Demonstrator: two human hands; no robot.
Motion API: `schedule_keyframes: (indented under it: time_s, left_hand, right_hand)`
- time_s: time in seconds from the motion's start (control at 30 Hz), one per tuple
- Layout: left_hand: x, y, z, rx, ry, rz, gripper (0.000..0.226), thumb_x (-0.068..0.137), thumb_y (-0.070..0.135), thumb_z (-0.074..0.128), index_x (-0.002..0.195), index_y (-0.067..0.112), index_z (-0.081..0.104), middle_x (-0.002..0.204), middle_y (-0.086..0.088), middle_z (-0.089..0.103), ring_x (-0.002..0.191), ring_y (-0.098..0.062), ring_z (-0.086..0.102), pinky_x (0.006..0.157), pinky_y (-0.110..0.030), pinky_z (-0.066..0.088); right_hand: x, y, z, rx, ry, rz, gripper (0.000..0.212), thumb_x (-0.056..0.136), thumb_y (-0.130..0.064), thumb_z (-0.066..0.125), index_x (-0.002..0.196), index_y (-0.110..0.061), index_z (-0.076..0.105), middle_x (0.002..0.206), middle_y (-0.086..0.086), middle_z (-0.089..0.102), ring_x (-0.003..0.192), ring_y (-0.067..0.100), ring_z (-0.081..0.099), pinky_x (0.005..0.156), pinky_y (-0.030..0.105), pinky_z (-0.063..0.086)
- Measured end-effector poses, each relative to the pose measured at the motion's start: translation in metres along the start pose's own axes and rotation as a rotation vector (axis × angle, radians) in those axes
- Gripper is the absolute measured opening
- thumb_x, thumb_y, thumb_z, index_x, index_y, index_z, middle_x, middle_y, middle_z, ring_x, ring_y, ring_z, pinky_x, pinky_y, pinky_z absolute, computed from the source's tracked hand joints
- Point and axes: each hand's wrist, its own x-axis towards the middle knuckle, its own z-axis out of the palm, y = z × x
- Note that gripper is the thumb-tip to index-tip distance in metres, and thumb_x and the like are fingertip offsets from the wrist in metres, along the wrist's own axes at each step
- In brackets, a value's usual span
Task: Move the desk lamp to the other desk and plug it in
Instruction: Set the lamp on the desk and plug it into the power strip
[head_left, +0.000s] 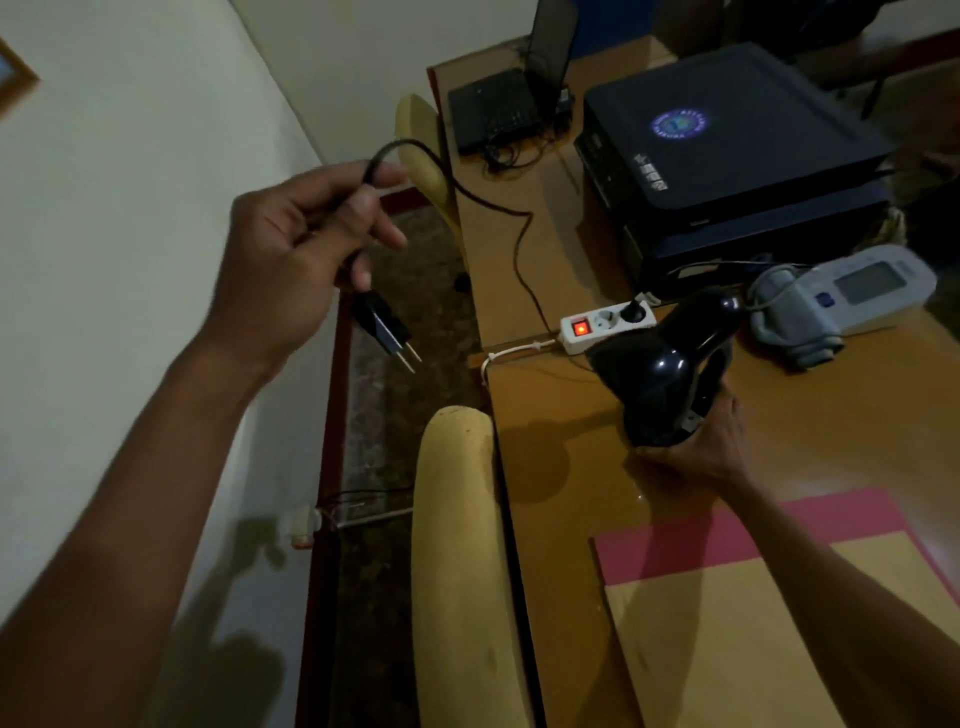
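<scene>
Over the desk (545, 415), at five o'clock, the right hand (706, 441) gripped the desk lamp (660, 374); at nine o'clock the left hand (291, 249) pinched its cord (498, 208), plug (382, 327) dangling.

The left hand (291, 254) is reaching forward and up on a nearly straight bare arm, well apart from the other hand and higher than it. Its fingers (363, 208) are curling inward around a thin cord (467, 197), pinching it against the thumb, with the plug (382, 327) hanging just below the hand, prongs pointing down and away. The right hand (706, 441) is stretching forward lower down (the forearm coming in from the bottom right corner), palm turned up and toward the left hand, fingers cupping the underside of the lamp (660, 379), the thumb side partly hidden behind it.
</scene>
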Motion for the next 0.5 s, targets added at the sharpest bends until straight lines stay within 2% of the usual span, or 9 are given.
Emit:
schedule_keyframes:
  time_s: [0.1, 0.2, 0.3, 0.5]
  left_hand:
    - [0.010, -0.005, 0.033, 0.011, -0.048, -0.034, 0.023, 0.103, 0.015, 0.053, 0.118, 0.022, 0.068, 0.080, 0.010, 0.074, 0.053, -0.004, 0.055, 0.057, -0.020, 0.051]
    - [0.016, -0.012, 0.059, 0.058, -0.083, -0.072, 0.023, 0.103, 0.014, 0.053, 0.120, 0.019, 0.067, 0.080, 0.009, 0.074, 0.052, -0.004, 0.056, 0.056, -0.023, 0.053]
    - [0.017, -0.018, 0.074, 0.095, -0.116, -0.067, 0.024, 0.103, 0.013, 0.054, 0.123, 0.016, 0.067, 0.081, 0.008, 0.074, 0.052, -0.005, 0.057, 0.056, -0.022, 0.052]
    - [0.014, -0.030, 0.086, 0.102, -0.151, -0.088, 0.025, 0.102, 0.013, 0.054, 0.122, 0.022, 0.066, 0.083, 0.008, 0.075, 0.054, -0.008, 0.058, 0.059, -0.022, 0.055]
  right_hand:
    - [0.022, 0.012, -0.010, 0.002, 0.033, 0.023, 0.147, 0.033, -0.049, 0.098, 0.153, -0.026, 0.016, 0.149, 0.009, 0.033, 0.137, 0.035, 0.032, 0.110, 0.055, 0.038]
    - [0.044, 0.014, -0.020, -0.014, 0.019, -0.005, 0.153, 0.031, -0.051, 0.098, 0.155, -0.029, 0.011, 0.152, 0.008, 0.032, 0.140, 0.035, 0.031, 0.112, 0.054, 0.036]
    - [0.064, 0.014, -0.026, -0.057, -0.018, -0.030, 0.155, 0.031, -0.050, 0.099, 0.156, -0.025, 0.010, 0.155, 0.011, 0.032, 0.142, 0.035, 0.032, 0.113, 0.057, 0.035]
    - [0.078, 0.018, -0.038, -0.079, -0.025, -0.041, 0.152, 0.038, -0.038, 0.101, 0.157, -0.021, 0.008, 0.159, 0.013, 0.026, 0.146, 0.035, 0.026, 0.118, 0.056, 0.029]
